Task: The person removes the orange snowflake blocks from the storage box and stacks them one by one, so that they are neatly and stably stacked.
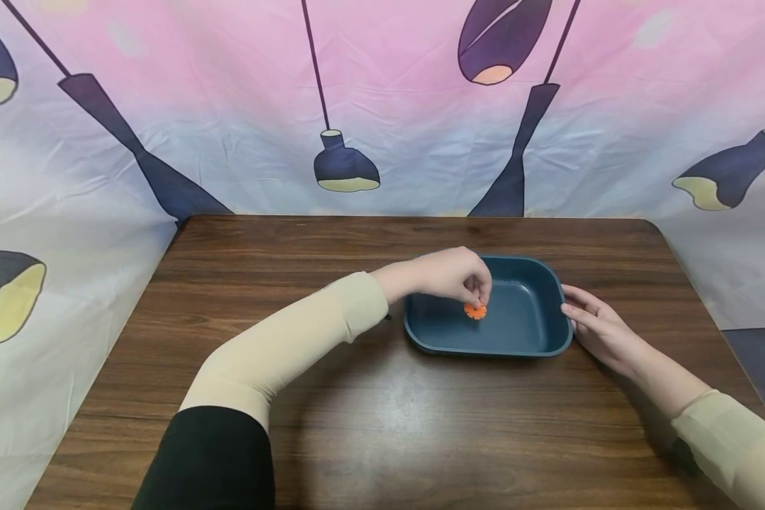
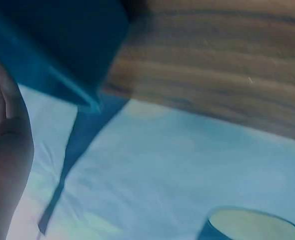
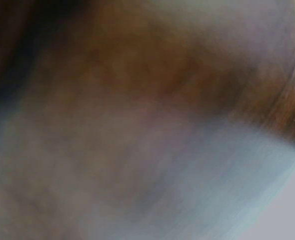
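Note:
My left hand point(image 1: 455, 275) reaches over the dark blue rectangular basin point(image 1: 529, 354) from the left. Between thumb and fingertips it pinches a small orange disc point(image 1: 475, 312) with a notched edge, held over the inside of the basin. My right hand point(image 1: 602, 333) is at the basin's right end, its thumb touching the rim and its fairly straight fingers along the outer wall. In the left wrist view, part of the hand point(image 2: 5, 115) shows beside the basin wall point(image 2: 52, 75); the disc is out of sight there. The right wrist view is too blurred to make out the hand.
The basin stands on a brown wooden table point(image 1: 382, 425), right of the middle. Behind the table hangs a pink and pale blue cloth point(image 1: 408, 85) printed with dark lamps. A small dark thing point(image 1: 387, 317) shows by the left cuff.

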A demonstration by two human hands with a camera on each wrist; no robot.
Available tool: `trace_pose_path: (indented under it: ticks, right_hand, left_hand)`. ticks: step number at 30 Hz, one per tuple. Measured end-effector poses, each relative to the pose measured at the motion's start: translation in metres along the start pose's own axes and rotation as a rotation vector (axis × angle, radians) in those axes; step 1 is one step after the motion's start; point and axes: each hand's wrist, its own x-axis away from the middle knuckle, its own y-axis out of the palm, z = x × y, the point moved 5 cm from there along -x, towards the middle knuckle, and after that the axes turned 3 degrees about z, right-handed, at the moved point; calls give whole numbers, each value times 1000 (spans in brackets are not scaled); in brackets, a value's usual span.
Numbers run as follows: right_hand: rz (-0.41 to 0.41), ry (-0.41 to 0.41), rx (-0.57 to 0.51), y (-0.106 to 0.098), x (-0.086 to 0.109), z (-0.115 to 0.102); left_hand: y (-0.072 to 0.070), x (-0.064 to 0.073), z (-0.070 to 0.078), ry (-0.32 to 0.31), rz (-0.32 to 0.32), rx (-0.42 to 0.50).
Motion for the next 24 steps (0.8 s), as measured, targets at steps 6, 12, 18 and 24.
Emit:
trace_pose_path:
  ticks: [6,12,18,24]
  right_hand:
    - [-6,-4,5,0,0,0]
    - [-5,-3,7,0,0,0]
    - [8,10,16,0,0,0]
    - [27,31,29,-1,0,0]
  left_hand:
    - [-27,22,-4,-19,14,27]
    - [-51,55,-11,-86,51,79]
    - [-62,91,-28,-165,91,111]
    - [-61,126,-49,-261,132,151]
